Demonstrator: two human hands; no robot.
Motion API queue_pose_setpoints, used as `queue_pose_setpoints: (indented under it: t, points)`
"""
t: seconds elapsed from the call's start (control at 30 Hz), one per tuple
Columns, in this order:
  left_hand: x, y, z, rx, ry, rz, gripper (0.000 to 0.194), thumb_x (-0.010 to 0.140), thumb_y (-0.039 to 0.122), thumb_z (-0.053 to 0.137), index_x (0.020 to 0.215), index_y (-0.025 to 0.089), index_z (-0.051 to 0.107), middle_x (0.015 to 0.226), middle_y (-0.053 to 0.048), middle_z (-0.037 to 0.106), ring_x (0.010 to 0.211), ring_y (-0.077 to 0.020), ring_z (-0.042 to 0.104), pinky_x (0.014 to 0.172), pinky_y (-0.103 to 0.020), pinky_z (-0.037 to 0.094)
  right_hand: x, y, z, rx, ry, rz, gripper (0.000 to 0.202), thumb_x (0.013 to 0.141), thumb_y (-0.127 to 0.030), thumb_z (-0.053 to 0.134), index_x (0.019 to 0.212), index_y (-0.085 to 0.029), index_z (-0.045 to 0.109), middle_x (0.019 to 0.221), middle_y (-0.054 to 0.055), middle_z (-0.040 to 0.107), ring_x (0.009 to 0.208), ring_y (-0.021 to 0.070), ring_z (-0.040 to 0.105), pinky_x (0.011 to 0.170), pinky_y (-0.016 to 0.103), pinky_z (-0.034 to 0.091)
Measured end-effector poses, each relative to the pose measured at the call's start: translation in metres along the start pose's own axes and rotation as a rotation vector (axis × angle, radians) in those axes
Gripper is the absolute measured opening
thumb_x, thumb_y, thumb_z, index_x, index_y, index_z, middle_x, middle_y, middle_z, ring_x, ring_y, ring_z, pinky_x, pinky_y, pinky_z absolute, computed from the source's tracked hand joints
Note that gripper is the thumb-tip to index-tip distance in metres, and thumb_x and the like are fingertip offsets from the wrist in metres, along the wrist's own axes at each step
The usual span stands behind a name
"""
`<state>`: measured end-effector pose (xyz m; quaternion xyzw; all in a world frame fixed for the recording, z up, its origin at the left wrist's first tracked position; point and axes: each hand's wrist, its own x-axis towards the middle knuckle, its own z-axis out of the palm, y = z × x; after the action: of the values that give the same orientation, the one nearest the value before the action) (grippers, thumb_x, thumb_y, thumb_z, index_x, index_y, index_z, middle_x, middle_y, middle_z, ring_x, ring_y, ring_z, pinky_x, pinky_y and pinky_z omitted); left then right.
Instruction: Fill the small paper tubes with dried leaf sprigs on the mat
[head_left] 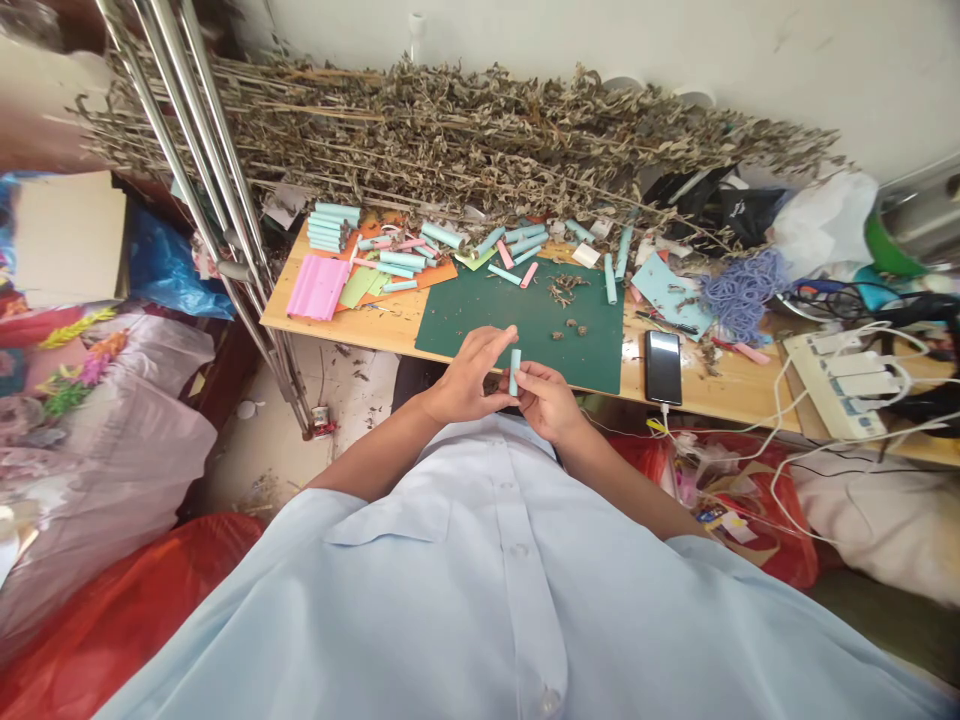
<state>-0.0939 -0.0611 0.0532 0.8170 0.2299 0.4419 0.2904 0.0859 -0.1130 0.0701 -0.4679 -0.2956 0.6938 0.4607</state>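
Upright between my hands, near the front edge of the green cutting mat (517, 318), is a small light-blue paper roll (515, 371). My right hand (549, 400) is closed on it, pinching its lower part between thumb and fingers. Just left of the roll, my left hand (469, 382) is open, its fingers stretched out above and its thumb near the roll's lower end; I cannot tell whether the thumb touches. On the mat lie small dried plant clumps (571, 325) and a loose heap of dried bits (564, 289).
Several blue rolls (405, 260) and a pink paper stack (319, 287) lie left on the wooden table (281, 305). Dried plant stalks (450, 140) line the back. A phone (663, 367), purple string (744, 295) and a power strip (836, 385) are right. Metal crutches (217, 170) stand left.
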Motion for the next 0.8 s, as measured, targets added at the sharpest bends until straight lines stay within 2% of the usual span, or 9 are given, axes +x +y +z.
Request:
queue_pose_setpoints:
  t: [0.1,0.23,0.57,0.8]
  points:
    - [-0.0001,0.0028,-0.0001,-0.004,-0.014,-0.022,0.097,0.09,0.055,0.073,0.168,0.024,0.023,0.135,-0.019,0.062,0.127,-0.0353,0.055,0.113,-0.061,0.04,-0.0003,0.001,-0.0006,-0.01,-0.002,-0.002,0.033,0.074,-0.051,0.086,0.084,-0.023,0.073,0.08,0.004,0.074,0.066,0.0179,0.064,0.06,0.032,0.052]
    - [0.0013,0.0042,-0.0003,-0.019,-0.033,-0.014,0.097,0.09,0.048,0.073,0.168,0.024,0.021,0.133,-0.017,0.062,0.124,-0.0344,0.056,0.111,-0.059,0.042,0.0,0.0021,-0.0027,-0.014,-0.014,-0.002,0.032,0.074,-0.05,0.086,0.082,-0.023,0.071,0.079,0.004,0.074,0.067,0.0185,0.065,0.062,0.033,0.053]
    - [0.0098,0.0042,-0.0043,0.01,-0.075,-0.023,0.092,0.082,0.046,0.077,0.162,0.022,0.037,0.122,-0.015,0.065,0.112,-0.033,0.059,0.103,-0.055,0.048,-0.0023,-0.0019,0.001,0.004,-0.046,0.025,0.031,0.074,-0.05,0.087,0.079,-0.023,0.072,0.078,0.003,0.073,0.068,0.0189,0.066,0.058,0.031,0.049]
    - [0.0042,0.0035,0.0008,0.038,-0.059,0.027,0.096,0.083,0.04,0.077,0.165,0.02,0.029,0.127,-0.017,0.063,0.114,-0.0326,0.06,0.1,-0.054,0.049,-0.0006,0.002,-0.004,0.053,-0.043,0.033,0.026,0.077,-0.044,0.087,0.079,-0.022,0.072,0.077,0.003,0.074,0.076,0.0215,0.071,0.06,0.03,0.049]
